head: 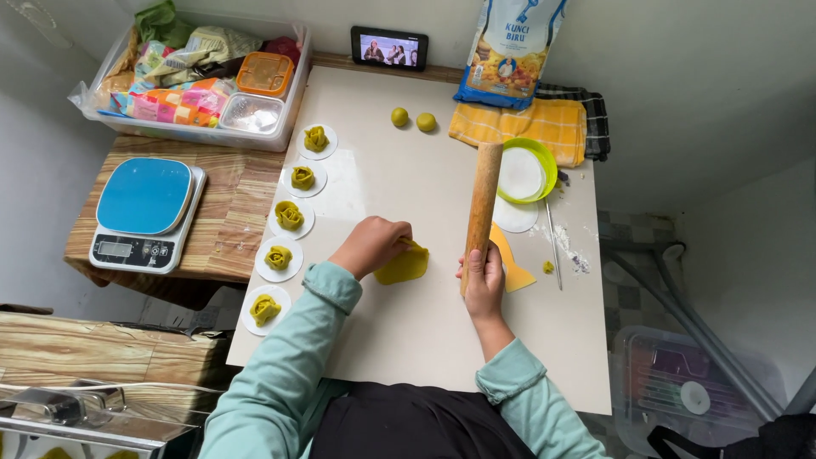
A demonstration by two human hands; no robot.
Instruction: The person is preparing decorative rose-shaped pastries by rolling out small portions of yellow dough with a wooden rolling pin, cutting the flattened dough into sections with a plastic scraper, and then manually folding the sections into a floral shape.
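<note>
A flattened yellow dough piece (405,265) is pinched under the closed fingers of the left hand (371,244). A wooden rolling pin (482,204) is gripped upright by the right hand (484,280), fingers wrapped around its lower end.

five shaped dough rosettes (289,215), two dough balls (412,120), one rolling pin (483,208)

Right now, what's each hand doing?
Left hand: closed, pinching the flattened yellow dough.
Right hand: closed around the wooden rolling pin.
</note>
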